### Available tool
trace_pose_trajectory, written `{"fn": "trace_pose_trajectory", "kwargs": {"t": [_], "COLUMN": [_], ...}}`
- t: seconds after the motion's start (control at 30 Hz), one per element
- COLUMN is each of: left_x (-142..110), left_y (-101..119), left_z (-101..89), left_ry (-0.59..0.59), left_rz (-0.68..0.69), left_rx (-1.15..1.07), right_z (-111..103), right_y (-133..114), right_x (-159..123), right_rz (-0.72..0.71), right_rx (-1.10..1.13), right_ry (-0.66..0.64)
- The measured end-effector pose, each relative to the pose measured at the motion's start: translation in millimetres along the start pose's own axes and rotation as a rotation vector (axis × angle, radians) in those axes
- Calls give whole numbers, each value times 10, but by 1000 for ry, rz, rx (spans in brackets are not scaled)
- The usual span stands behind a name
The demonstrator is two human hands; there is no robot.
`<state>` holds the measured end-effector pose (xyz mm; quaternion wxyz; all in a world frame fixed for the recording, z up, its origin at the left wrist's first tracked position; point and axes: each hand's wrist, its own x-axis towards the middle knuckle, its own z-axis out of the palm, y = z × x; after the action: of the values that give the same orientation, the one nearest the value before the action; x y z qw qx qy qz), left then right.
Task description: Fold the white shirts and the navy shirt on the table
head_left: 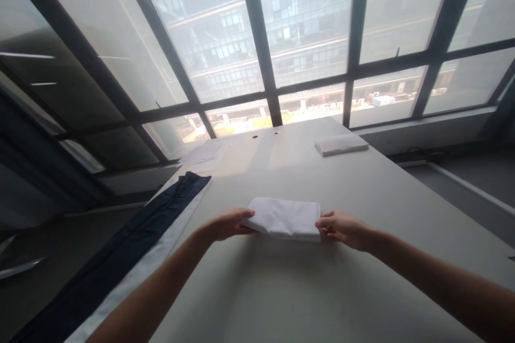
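Observation:
A folded white cloth [286, 217] is stretched between my two hands, near the middle of the white table [281, 289]. My left hand [231, 223] pinches its left edge, thumb on top and fingers underneath. At the opposite end, my right hand [341, 228] grips the right edge between thumb and curled fingers. The cloth's near edge seems slightly raised, with a shadow below it on the tabletop; its underside is hidden. Small creases run across its upper face.
Dark blue and white fabric [132, 241] lies along the table's left edge. Another folded white cloth [341, 144] rests at the far right. Papers [203, 153] lie at the far left. Large windows [306, 27] stand beyond the table, and a curtain [44, 150] hangs at left.

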<state>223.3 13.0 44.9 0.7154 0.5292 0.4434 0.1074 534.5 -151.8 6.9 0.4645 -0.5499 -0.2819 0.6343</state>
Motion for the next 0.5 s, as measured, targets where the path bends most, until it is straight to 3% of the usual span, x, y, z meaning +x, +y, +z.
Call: {"fn": "trace_pose_trajectory", "kwargs": {"t": [0.13,0.23,0.33,0.5], "left_x": [5,70,132,263], "left_y": [24,43,67,173], "left_z": [43,109,255,634], "left_ry": [-13,57,122,112], "left_rz": [-34,-52,-66,-65], "left_rx": [-254,-426,-571,-656], "right_z": [89,65,-76,-445], "right_y": [-28,-79,-130,-301], "right_x": [-20,16,75,41], "right_rz": [23,30,20,-1], "right_rx": [78,224,378,494], "right_ry": [-18,-51,-6,36]}}
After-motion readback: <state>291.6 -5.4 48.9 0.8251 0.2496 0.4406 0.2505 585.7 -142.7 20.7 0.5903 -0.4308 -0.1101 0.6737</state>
